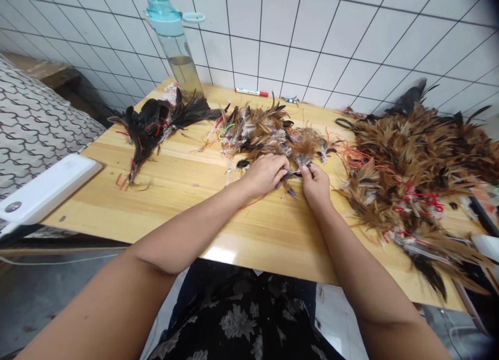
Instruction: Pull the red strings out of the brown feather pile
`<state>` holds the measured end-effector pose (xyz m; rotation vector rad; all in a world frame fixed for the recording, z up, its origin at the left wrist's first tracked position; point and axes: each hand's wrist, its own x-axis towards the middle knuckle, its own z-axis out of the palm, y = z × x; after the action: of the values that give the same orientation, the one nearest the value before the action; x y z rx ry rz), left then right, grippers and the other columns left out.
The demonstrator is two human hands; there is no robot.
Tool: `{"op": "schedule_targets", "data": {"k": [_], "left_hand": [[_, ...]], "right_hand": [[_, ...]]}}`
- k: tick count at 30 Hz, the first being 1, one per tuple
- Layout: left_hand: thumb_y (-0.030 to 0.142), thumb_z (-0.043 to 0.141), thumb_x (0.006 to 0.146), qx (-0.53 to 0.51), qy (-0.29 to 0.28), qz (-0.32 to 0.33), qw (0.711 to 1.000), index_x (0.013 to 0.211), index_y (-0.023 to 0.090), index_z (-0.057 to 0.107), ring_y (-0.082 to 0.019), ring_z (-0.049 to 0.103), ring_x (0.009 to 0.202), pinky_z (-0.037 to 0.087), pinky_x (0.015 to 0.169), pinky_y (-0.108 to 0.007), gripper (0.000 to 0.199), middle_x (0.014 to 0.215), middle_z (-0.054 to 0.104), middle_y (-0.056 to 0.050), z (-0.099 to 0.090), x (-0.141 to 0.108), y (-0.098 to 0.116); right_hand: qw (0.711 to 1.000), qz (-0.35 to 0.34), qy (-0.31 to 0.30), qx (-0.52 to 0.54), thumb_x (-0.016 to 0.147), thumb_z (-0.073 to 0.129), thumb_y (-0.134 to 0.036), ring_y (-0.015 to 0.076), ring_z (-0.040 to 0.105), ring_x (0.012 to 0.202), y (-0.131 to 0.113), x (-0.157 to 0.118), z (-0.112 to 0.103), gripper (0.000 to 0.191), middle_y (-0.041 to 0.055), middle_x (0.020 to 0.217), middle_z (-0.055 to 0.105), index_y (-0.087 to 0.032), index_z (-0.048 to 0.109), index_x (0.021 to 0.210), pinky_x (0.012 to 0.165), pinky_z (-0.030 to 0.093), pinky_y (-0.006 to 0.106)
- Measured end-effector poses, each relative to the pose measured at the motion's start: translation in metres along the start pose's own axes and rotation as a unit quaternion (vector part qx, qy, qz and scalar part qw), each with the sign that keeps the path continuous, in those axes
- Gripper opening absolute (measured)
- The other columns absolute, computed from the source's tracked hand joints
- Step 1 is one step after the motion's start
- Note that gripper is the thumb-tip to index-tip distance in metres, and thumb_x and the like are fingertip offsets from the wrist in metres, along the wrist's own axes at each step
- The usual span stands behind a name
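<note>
Near the middle of the table, my right hand point(316, 186) pinches the pale base of a small brown feather bunch point(304, 144) between thumb and fingers. Beside it on the left, my left hand point(267, 173) is closed with its fingertips on dark feathers point(289, 186) that poke out below it. The fingertips of the two hands are a small gap apart. Behind my left hand lies a heap of brown feathers point(259, 129) with white bases and bits of red and green string. A red string runs out under my left wrist.
A large pile of brown feather bunches point(421, 147) with red strings covers the right side. Black feathers point(150, 123) lie at the left. A water bottle point(179, 64) and a red marker point(251, 92) stand and lie near the tiled wall. A white device point(50, 186) sits at the left edge.
</note>
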<state>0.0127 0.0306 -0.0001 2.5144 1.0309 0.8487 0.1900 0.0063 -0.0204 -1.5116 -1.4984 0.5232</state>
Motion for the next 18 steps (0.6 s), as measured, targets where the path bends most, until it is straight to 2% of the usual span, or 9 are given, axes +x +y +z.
{"op": "schedule_targets", "data": {"k": [4,11,18], "left_hand": [[0.021,0.05,0.09,0.013,0.003,0.026,1.0,0.098,0.017,0.062,-0.019,0.054,0.091,0.041,0.085,-0.031,0.015,0.095,0.066,-0.006,0.0013,-0.0003,-0.0028],[0.024,0.051,0.091,0.0,0.023,0.038,0.999,0.093,0.018,0.068,-0.018,0.055,0.088,0.042,0.083,-0.031,0.018,0.09,0.066,-0.005,-0.0004,0.0009,-0.0071],[0.02,0.049,0.091,-0.026,0.042,0.035,0.998,0.098,0.018,0.068,-0.017,0.056,0.087,0.043,0.082,-0.03,0.02,0.09,0.066,-0.005,-0.0023,0.001,-0.0039]], "right_hand": [[1.0,-0.013,-0.01,-0.017,0.083,0.046,-0.033,0.0201,0.055,0.071,-0.0021,-0.001,0.0009,0.023,0.0029,0.068,0.058,-0.021,0.052,0.065,0.072,0.042,0.034],[1.0,-0.022,0.002,-0.004,0.083,0.045,-0.032,0.019,0.054,0.072,-0.0011,-0.0004,-0.0013,0.022,0.0025,0.069,0.058,-0.021,0.054,0.066,0.074,0.042,0.033],[1.0,-0.026,0.003,-0.003,0.083,0.046,-0.033,0.0204,0.055,0.074,-0.0019,-0.0006,-0.0009,0.023,0.0045,0.07,0.06,-0.02,0.056,0.066,0.074,0.042,0.035]]}}
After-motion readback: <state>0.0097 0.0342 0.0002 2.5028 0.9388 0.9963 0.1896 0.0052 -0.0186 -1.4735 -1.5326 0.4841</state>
